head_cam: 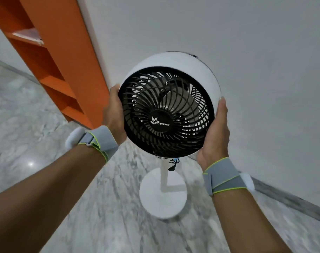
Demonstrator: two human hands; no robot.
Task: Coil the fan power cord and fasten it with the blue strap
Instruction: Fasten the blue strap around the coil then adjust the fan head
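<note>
A white pedestal fan with a black grille (166, 112) stands on a round white base (163, 196). My left hand (114, 112) holds the left side of the fan head, fingers wrapped behind it. My right hand (214, 132) holds the right side, thumb lying along the white shell. Just under the head, against the pole, hangs a small bundle of black power cord (173, 164) with a bit of blue strap (176, 159) showing on it. Most of the bundle is hidden behind the fan head.
An orange shelf unit (51, 57) stands at the left against the white wall (246, 52). The floor is grey marble (37, 143) with a dark skirting strip (292, 199) along the wall at the right.
</note>
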